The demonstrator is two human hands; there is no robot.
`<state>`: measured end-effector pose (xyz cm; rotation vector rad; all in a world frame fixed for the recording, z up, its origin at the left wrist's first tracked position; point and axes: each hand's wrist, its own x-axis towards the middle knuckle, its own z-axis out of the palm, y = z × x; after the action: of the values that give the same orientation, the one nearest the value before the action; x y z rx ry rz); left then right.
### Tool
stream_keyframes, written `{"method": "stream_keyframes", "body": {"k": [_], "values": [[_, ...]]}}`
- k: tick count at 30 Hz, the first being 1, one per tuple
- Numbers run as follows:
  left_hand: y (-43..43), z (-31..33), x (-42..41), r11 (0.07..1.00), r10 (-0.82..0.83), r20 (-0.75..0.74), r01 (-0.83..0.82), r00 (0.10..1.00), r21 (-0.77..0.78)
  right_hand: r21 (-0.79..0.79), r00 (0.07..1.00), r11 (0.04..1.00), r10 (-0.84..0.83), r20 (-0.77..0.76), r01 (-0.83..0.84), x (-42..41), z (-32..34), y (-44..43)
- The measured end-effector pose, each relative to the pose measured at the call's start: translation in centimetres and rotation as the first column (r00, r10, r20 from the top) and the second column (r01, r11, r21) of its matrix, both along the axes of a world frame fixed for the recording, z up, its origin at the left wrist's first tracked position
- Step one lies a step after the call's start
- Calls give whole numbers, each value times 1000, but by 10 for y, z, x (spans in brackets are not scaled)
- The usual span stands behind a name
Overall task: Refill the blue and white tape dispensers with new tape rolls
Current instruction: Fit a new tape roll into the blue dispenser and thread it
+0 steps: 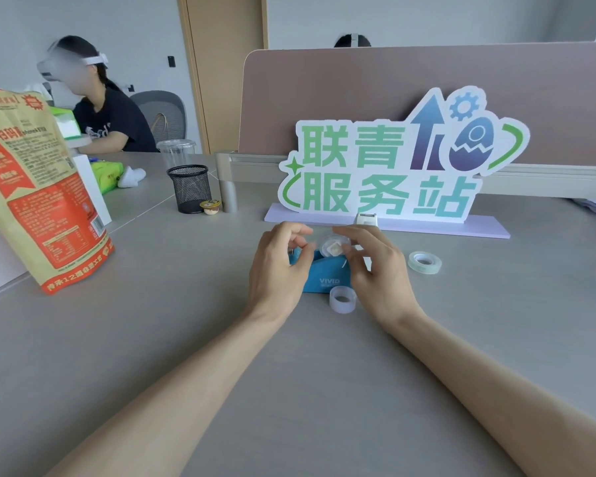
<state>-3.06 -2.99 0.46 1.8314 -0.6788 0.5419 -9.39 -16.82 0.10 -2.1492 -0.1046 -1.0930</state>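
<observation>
Both hands' grip pinches at the blue dispenser (319, 278), lying left-right on the tabletop (186, 304): left hand (277, 270) on its left end, right hand (375, 270) on the roll (332, 246).

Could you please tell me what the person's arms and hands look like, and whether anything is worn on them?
Both forearms are bare, with no sleeves in view. The left hand and right hand wear no gloves, and no watch, bracelet or ring is visible.

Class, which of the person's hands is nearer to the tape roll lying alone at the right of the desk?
Right. The right hand is just left of the tape roll; the left hand lies further left, beyond the blue dispenser.
</observation>
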Motion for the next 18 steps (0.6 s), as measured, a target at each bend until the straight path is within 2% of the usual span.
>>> {"method": "stream_keyframes", "body": {"k": [11,18], "values": [[1,1,0,1000,-1,23,1,1000,1,-10,1000,1000,-12,21,12,0,0,0],[1,0,0,1000,-10,12,10,1000,-9,79,999,996,-35,-17,36,0,1,-1]]}}
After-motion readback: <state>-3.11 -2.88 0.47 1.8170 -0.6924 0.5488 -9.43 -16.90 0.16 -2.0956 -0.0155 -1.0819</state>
